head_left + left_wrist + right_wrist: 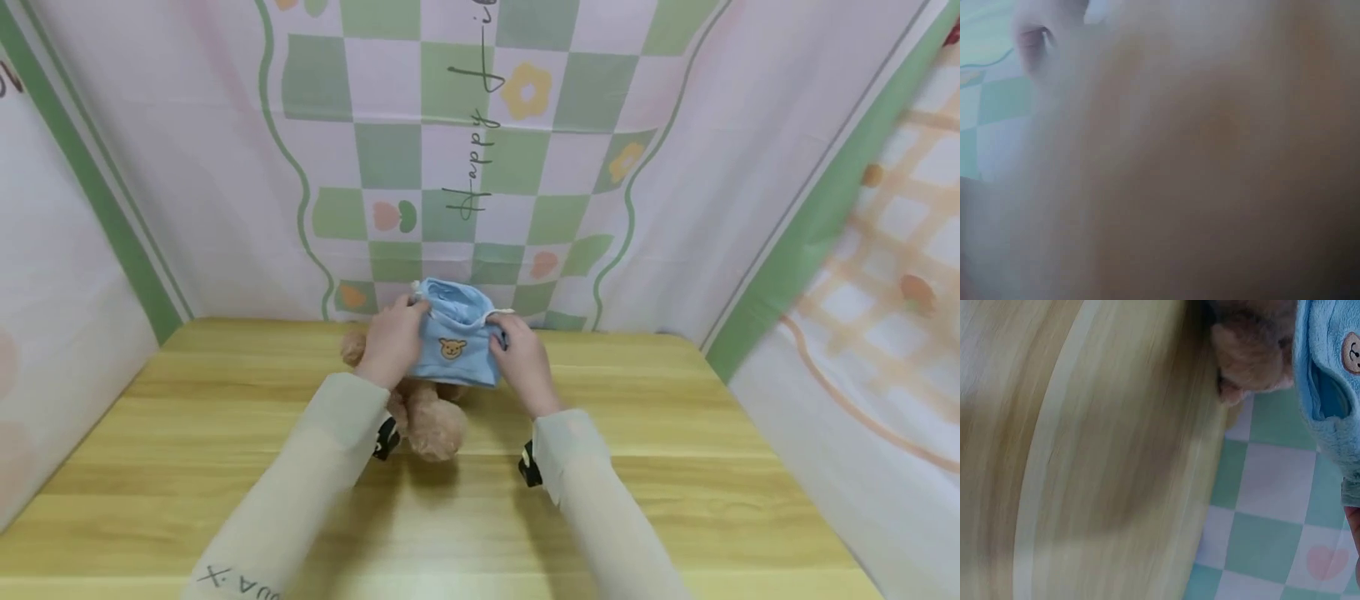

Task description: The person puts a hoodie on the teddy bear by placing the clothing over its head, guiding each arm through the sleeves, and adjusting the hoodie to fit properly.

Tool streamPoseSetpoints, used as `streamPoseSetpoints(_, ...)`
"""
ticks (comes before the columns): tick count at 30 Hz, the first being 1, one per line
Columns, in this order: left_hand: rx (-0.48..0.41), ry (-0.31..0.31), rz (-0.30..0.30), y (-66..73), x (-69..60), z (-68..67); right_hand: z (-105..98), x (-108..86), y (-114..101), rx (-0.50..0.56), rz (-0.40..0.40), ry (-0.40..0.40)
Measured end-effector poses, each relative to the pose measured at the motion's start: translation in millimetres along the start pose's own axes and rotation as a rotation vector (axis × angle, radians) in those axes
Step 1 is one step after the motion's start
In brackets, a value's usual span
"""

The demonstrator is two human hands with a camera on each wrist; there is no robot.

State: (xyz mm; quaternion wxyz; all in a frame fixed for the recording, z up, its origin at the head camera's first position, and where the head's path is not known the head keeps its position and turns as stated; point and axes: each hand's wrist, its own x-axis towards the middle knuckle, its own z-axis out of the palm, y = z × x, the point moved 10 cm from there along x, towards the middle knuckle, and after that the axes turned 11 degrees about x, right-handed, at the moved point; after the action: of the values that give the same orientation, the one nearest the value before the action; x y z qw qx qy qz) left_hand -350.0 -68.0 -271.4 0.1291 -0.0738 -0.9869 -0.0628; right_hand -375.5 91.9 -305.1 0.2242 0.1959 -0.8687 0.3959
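A small light blue toy garment [468, 364] with an embroidered bear face is held up in the head view, its wide opening facing up. My left hand [393, 337] grips the opening's left edge, and my right hand [522, 358] pinches the right edge. Below and behind the garment lies a brown plush toy [437, 429], its upper part mostly hidden. In the right wrist view the fuzzy garment [1325, 434] shows a slit in its side, with the plush toy [1250, 356] beyond. Blurred brown fills most of the left wrist view, with a fingertip [1032, 50] at top left.
A wood-grain table [645, 508] lies under both forearms. Behind it hangs a green-and-white checked curtain [390, 154], and printed cloth hangs at both sides. The plush toy sits towards the table's back edge.
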Motion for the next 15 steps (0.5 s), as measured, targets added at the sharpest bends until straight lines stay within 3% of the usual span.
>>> streamPoseSetpoints(5,-0.029,-0.036,-0.018,-12.2,-5.1,-3.0,5.9,2.4,-12.0,0.005,-0.053,0.013)
streamPoseSetpoints(8,-0.014,-0.024,-0.003,-15.9,-5.3,-2.5,11.4,2.1,-14.7,0.009,-0.051,0.003)
streamPoseSetpoints(12,0.016,0.013,0.029,-19.9,-4.1,2.1,24.0,-0.7,-8.1,0.026,0.022,-0.045)
streamPoseSetpoints(15,0.020,0.003,0.033,-25.3,-3.7,10.0,37.9,-4.4,-0.8,0.032,0.082,-0.118)
